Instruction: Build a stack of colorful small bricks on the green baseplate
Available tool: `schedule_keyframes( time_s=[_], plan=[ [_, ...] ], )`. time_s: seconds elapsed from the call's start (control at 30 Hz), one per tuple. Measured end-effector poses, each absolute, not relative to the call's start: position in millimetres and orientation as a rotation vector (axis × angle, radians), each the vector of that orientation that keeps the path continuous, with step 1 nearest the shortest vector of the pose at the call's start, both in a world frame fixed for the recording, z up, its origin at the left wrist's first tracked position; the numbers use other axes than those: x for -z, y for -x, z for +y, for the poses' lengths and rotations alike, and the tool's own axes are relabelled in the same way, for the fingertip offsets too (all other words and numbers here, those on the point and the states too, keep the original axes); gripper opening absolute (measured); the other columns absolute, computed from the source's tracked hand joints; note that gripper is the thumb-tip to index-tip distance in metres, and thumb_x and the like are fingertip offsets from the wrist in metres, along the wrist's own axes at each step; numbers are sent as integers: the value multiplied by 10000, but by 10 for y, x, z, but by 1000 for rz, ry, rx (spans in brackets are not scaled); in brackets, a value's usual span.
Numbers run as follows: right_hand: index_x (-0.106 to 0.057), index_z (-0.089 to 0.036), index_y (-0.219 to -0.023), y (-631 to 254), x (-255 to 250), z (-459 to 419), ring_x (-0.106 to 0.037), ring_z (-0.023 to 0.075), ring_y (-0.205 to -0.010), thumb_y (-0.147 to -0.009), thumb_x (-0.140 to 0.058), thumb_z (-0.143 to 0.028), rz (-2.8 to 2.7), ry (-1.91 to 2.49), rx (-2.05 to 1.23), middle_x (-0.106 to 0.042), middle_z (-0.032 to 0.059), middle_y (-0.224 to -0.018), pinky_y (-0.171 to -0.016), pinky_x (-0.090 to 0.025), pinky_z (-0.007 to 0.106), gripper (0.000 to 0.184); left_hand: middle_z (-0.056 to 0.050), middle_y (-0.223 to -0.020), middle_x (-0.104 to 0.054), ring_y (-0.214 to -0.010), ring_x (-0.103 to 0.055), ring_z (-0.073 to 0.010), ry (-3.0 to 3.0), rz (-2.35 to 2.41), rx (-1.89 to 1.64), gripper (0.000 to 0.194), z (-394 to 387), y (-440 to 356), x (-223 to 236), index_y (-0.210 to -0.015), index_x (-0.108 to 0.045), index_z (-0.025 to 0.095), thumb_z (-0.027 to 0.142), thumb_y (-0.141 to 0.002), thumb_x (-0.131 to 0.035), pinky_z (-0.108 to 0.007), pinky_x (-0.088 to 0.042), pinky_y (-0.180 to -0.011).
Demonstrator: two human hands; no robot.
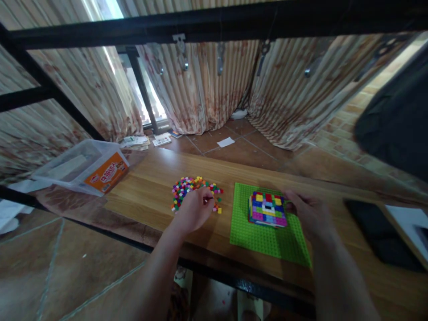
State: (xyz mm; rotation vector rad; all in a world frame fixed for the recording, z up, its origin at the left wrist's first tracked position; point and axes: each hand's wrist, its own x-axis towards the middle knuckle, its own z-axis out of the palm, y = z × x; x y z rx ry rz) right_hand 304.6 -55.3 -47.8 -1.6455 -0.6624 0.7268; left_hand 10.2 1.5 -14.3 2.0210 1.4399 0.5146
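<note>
A heap of small multicoloured bricks (187,187) lies on the wooden table (150,187). My left hand (195,209) rests on the heap's right side, its fingers curled down among the bricks; what they pinch is hidden. To the right lies a green baseplate (264,236) carrying a square multicoloured block build (267,208). My right hand (309,214) is at the build's right edge, fingers bent against its side.
A clear plastic box with an orange label (87,167) stands at the table's left end. A dark flat object (377,234) lies at the right. Black metal frame bars (214,24) cross overhead. Curtains and papers on the tiled floor lie beyond.
</note>
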Motion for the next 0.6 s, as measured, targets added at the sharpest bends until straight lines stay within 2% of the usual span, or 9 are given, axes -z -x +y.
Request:
schedule_keyframes(
  time_s=[0.13, 0.37, 0.47, 0.6],
  plan=[
    [-802, -170, -778, -3028, 486, -553, -538, 104, -547, -591, -804, -480, -710, 1662, -732, -726, 32, -702, -493, -428, 216, 362, 2, -808, -735, -756, -660, -125, -1870, 1182, -735, 187, -76, -435, 215, -837, -709, 182, 106, -845, -539, -227, -498, -716],
    [-788, -163, -761, -3006, 506, -551, -593, 145, -599, -594, -784, -503, -734, 1666, -772, -720, 35, -683, -533, -459, 242, 379, -16, -953, -781, -865, -711, -151, -1831, 1168, -864, 214, -96, -840, 328, -935, -763, 212, 127, -865, -579, -289, -559, -865],
    [-785, -152, -765, -3007, 511, -534, -584, 143, -594, -589, -771, -519, -738, 1664, -790, -712, 33, -669, -538, -446, 244, 407, -34, -984, -781, -922, -722, -166, -1886, 1158, -891, 214, -71, -954, 362, -959, -746, 205, 110, -866, -579, -315, -563, -915],
    [-787, -140, -788, -3004, 512, -533, -532, 130, -548, -614, -741, -534, -759, 1678, -780, -678, 20, -620, -504, -394, 244, 433, -54, -984, -773, -913, -732, -183, -1924, 1231, -875, 273, -37, -1071, 384, -1116, -661, 196, 121, -859, -605, -330, -581, -882]
  ],
)
